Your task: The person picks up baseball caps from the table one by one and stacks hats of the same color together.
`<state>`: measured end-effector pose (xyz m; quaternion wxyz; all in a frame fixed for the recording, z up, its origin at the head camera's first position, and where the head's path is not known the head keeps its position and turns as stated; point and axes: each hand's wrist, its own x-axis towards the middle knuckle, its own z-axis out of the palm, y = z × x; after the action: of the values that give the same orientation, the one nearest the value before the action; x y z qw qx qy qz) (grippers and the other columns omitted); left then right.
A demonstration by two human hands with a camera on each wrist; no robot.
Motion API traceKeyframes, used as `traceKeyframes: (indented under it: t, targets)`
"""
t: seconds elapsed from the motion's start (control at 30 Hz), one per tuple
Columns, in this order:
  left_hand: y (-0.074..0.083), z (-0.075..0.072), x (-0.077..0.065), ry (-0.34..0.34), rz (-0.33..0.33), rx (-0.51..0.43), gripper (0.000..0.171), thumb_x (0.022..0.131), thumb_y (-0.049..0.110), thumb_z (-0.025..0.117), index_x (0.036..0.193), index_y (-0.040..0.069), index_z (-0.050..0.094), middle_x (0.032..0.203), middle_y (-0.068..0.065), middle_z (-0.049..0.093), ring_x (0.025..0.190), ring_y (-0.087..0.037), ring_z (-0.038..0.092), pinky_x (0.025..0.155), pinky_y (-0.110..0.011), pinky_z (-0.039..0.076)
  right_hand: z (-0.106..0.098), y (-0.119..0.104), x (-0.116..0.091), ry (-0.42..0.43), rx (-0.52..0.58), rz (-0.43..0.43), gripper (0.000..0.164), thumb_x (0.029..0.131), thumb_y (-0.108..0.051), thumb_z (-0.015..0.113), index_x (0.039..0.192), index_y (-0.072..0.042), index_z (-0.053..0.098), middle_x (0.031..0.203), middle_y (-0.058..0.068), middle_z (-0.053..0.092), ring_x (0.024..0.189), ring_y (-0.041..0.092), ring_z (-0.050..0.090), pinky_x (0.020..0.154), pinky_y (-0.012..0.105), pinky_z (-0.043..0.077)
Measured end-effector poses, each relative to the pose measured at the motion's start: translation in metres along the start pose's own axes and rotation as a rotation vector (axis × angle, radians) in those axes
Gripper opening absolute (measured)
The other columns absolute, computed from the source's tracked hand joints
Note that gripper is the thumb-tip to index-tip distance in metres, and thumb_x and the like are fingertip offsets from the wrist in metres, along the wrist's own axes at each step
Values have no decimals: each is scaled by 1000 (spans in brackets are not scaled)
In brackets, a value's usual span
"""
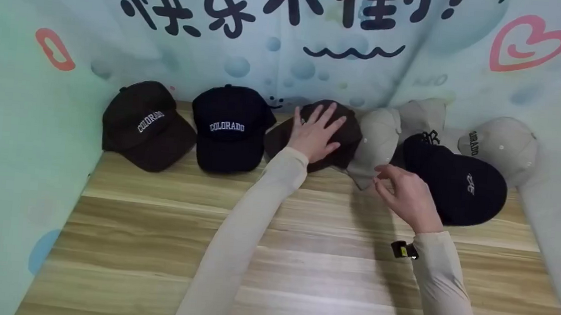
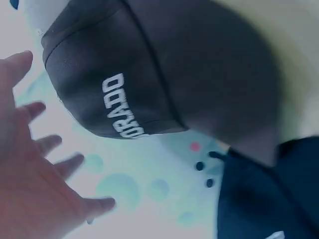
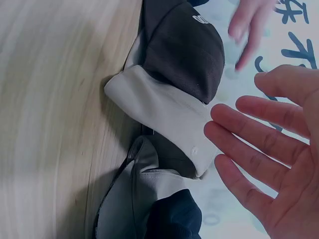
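Observation:
My left hand [image 1: 315,135] spreads its fingers over a dark brown cap [image 1: 352,140] in the middle of the row. In the left wrist view the straight fingers stand beside that cap [image 2: 209,64], whose white lettering faces the camera. My right hand [image 1: 410,193], its fingers loosely bent, hovers by the front of a beige cap [image 1: 380,130]. The right wrist view shows this palm bare and the fingers extended just beside the beige cap [image 3: 164,107], which leans against the brown cap [image 3: 184,55].
On the left stand a brown cap [image 1: 134,106] and a black cap [image 1: 229,106], both lettered COLORADO. A dark cap [image 1: 458,191] on the right overlaps two beige caps, one at the back [image 1: 421,113] and one at the side [image 1: 509,145]. A printed backdrop [image 1: 278,57] rises behind the wooden tabletop [image 1: 321,281].

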<state>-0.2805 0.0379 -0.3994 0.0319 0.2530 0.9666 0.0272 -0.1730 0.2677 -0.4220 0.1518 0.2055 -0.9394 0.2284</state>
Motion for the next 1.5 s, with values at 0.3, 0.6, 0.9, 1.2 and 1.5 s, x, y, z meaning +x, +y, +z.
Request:
traceKeyframes:
  t: [0.3, 0.6, 0.9, 1.2, 1.5]
  targets:
    - [-1, 5, 44, -61, 84, -82, 63, 97, 49, 51, 153, 38, 23, 161, -4, 9, 144, -35, 6, 104, -68, 16, 12, -7, 7, -41, 20, -24, 16, 90, -10, 65, 102, -2, 69, 90, 8, 70, 83, 29, 67, 72, 47, 51]
    - [-9, 7, 56, -139, 63, 104, 67, 92, 59, 52, 151, 39, 28, 159, -2, 16, 143, -30, 9, 102, -65, 23, 20, -7, 6, -62, 25, -27, 11, 90, -9, 65, 99, -6, 70, 92, 7, 70, 84, 26, 67, 71, 45, 51]
    - [-5, -8, 53, -82, 46, 63, 60, 95, 63, 41, 148, 34, 35, 154, -11, 19, 139, -31, 15, 102, -53, 34, 16, 7, -3, -70, -3, -5, 13, 90, -8, 64, 100, -4, 70, 87, 8, 69, 82, 28, 67, 70, 47, 51]
    - [-21, -35, 54, -56, 42, -20, 39, 105, 31, 27, 142, 26, 40, 152, -11, 17, 128, -36, 24, 84, -43, 50, 11, 13, -4, -66, -6, 5, 11, 90, -7, 63, 98, -4, 70, 87, 6, 70, 84, 28, 68, 70, 47, 51]
    - [-35, -54, 50, -22, 181, 144, 44, 104, 22, 33, 147, 13, 27, 151, -5, 26, 128, -33, 28, 95, -39, 40, 10, 19, -7, -78, -8, 12, 11, 91, -10, 62, 97, -4, 70, 91, 7, 70, 85, 27, 68, 70, 47, 52]
